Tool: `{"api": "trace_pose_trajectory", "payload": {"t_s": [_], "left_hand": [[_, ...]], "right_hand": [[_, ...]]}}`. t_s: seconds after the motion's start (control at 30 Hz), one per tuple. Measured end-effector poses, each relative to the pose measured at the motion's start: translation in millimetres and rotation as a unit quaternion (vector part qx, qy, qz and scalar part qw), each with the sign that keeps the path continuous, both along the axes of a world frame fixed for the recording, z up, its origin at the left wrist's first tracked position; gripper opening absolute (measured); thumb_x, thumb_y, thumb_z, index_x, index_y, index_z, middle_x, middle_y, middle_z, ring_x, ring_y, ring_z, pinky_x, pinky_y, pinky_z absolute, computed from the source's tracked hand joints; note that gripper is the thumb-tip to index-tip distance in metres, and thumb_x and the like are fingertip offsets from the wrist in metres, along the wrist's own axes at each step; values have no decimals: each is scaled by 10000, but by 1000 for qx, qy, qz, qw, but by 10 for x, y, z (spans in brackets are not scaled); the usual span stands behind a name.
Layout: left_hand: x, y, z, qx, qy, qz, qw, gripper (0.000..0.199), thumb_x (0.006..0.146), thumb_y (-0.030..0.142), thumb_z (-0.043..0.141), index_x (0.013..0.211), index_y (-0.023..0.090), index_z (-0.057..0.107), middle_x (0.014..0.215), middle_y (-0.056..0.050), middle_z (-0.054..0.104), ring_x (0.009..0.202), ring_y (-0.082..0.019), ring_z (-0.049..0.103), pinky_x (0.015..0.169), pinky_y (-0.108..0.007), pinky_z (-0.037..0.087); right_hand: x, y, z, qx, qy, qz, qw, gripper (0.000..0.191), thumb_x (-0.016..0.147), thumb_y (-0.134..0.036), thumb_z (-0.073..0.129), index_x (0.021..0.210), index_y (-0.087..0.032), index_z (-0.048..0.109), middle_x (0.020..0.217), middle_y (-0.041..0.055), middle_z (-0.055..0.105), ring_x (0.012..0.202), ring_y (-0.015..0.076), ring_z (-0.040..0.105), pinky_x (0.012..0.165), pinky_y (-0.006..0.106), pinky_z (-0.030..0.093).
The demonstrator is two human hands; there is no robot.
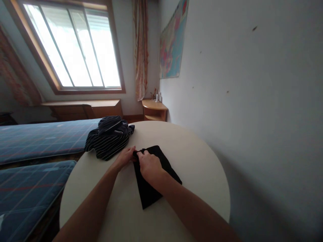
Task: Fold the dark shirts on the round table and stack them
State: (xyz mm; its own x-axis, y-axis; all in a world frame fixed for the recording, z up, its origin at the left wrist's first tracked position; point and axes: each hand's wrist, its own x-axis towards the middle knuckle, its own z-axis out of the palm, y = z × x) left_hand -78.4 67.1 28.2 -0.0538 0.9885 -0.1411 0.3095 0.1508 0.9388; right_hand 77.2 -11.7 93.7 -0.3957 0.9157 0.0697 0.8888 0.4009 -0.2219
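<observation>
So the thing being worked on was a flat, matte black piece of fabric (pixel 147 193), lying slightly askew near the middle of the tabletop. The right hand (pixel 151 164) reached over it and looked clamped on the edge at its far left corner. The left hand (pixel 126 157) met it at that same corner, but its fingertips were partly hidden, so I couldn't tell if they were actually pinching.

My read: the step in hand was straightening or tucking that corner, and the next move called for keeping the edges lined up without dragging the rest crooked.

The round, cream-coloured tabletop (pixel 202 168) looked smooth, with a rumpled heap of dark clothing with thin white stripes (pixel 108 139) near its far left edge. Past that were two blue plaid mattresses (pixel 50 137), a wooden desk (pixel 106 107) under a bright wood-framed window (pixel 75 50), a patterned pinkish curtain (pixel 140 50) and a little wooden corner shelf (pixel 153 105). A colourful paper map (pixel 174 43) hung on the scuffed white wall (pixel 252 134).
</observation>
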Motion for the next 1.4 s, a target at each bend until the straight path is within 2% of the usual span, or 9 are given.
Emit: {"api": "trace_pose_trajectory", "payload": {"t_s": [0.23,0.4,0.6,0.77,0.93,1.13,1.23,1.33,1.4], "left_hand": [[-19,19,-69,1,4,-30,1000,606,496,583,803,870,122,684,556,12,616,477,-124,514,460,-232,326],[-46,46,-118,20,29,-37,999,490,525,494,793,845,136,694,560,7,628,502,-134,525,478,-244,353],[-40,59,-108,40,51,-39,997,381,568,462,779,773,147,720,627,-19,676,630,-185,606,549,-259,408],[-50,64,-119,53,69,-38,995,386,569,472,761,769,145,713,670,-21,686,669,-192,610,592,-266,430],[-76,26,-109,43,91,-35,994,307,617,437,689,725,149,681,609,4,631,586,-161,558,530,-251,384],[-36,18,-113,51,125,-10,991,251,674,392,636,746,152,647,620,-12,641,592,-178,581,543,-259,407],[13,17,-115,66,152,5,986,240,670,379,663,774,164,644,653,-22,664,636,-205,614,573,-269,415],[72,-31,-106,93,218,11,971,284,717,439,663,822,174,663,779,-65,714,779,-250,659,661,-288,427],[112,-83,-99,100,308,15,946,342,774,501,625,871,176,672,878,-108,736,872,-280,674,708,-303,427]], "right_hand": [[-86,-102,-245,-8,-2,20,1000,435,891,-93,490,1322,-137,524,1208,201,608,943,286,704,754,382,568],[67,23,-350,-38,88,92,991,401,885,-329,608,1244,-151,608,1167,165,662,1053,294,661,893,397,518],[413,140,-547,20,143,212,967,312,946,-290,561,1233,-198,645,1239,95,654,1147,221,600,1016,348,435],[514,59,-705,63,141,199,968,387,986,-385,507,1305,-184,592,1349,112,591,1270,236,510,1097,393,368],[597,34,-664,51,172,213,960,391,1029,-392,403,1315,-199,588,1360,88,594,1281,193,510,1113,356,358],[683,-4,-686,9,126,162,979,551,1008,-549,359,1470,-260,446,1584,68,347,1497,253,195,1216,498,134],[676,-12,-702,-5,105,158,982,581,995,-583,360,1474,-264,446,1597,68,319,1503,272,168,1215,521,97],[670,-4,-695,-13,108,160,981,574,991,-581,375,1460,-263,469,1575,67,365,1495,277,199,1213,524,93],[672,1,-686,-28,118,160,980,569,994,-576,372,1450,-256,483,1566,70,381,1492,284,207,1209,526,108]]}}
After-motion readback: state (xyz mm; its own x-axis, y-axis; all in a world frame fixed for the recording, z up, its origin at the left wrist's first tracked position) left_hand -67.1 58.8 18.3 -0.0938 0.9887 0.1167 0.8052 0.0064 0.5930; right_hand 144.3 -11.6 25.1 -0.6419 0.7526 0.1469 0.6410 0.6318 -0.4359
